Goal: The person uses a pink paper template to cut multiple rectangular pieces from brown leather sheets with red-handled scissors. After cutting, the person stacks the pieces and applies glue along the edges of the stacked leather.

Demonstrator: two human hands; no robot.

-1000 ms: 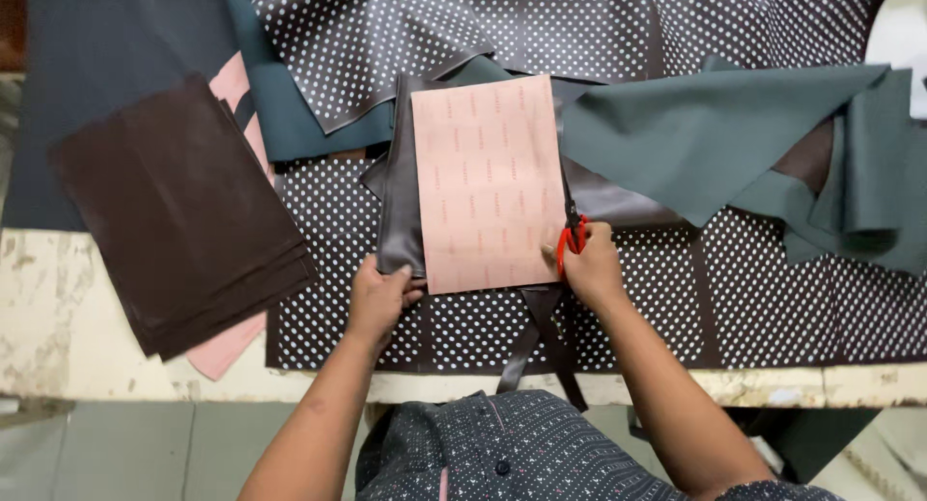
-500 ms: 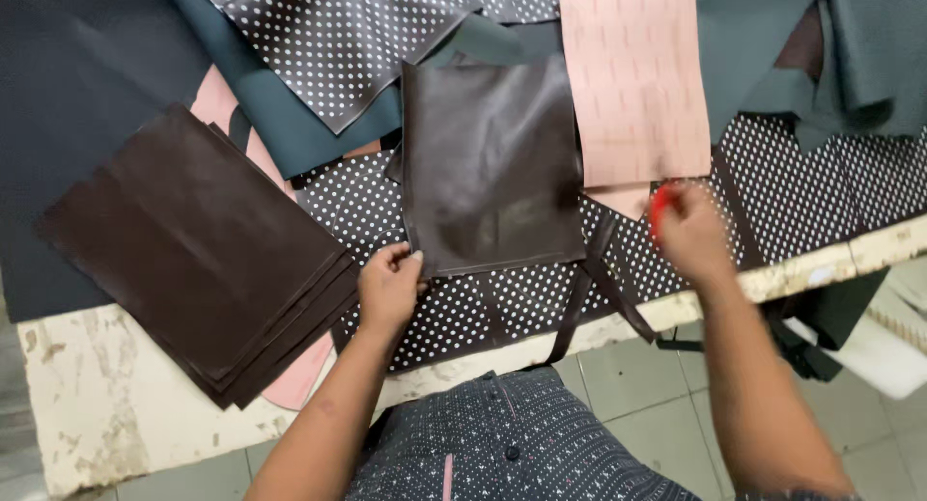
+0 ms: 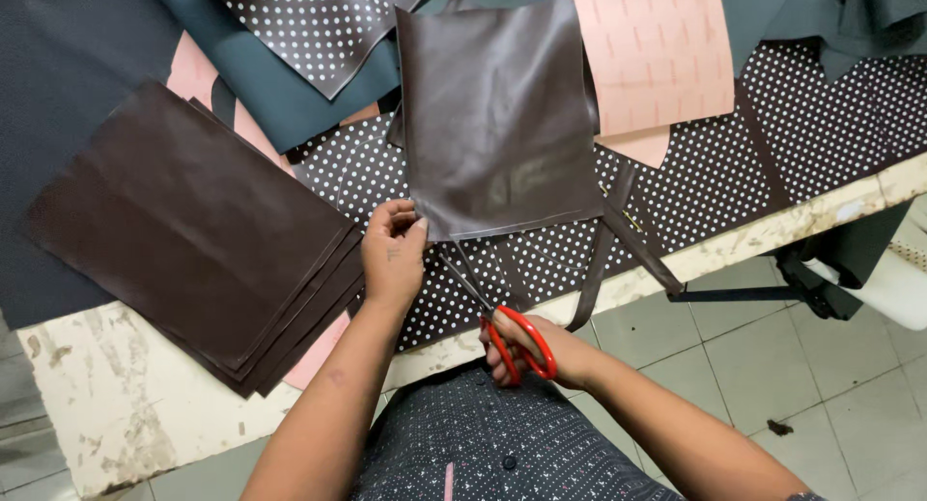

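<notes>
A dark brown leather panel (image 3: 497,115) is laid flat over a polka-dotted sheet (image 3: 801,144) on the worktable (image 3: 126,404), near the middle of the view. Its near left corner is pinched by the left hand (image 3: 394,255), the thumb pressed on top and the other fingers curled together beneath the edge. A pair of scissors with red handles (image 3: 502,322) is held by the right hand (image 3: 541,351) at the near edge of the table; the fingers are threaded through the red loops and closed around them. The dark blades are pointed far and left, with the tips brought up to the panel's near edge just beside the left thumb. Whether the blades are parted cannot be told.

To the left, a stack of dark brown cut pieces (image 3: 193,231) is spread on the table, with a pink sheet (image 3: 198,76) partly covered beneath it. At the far right of the panel a pink paper pattern (image 3: 657,52) marked with short dashes is laid, its left edge just beside the panel. Teal material (image 3: 261,76) is seen at the far left, overlapped by another dotted piece (image 3: 319,23). Narrow brown strips (image 3: 603,255) are draped over the near table edge, below the panel. A tiled floor (image 3: 772,375) is seen on the near right.
</notes>
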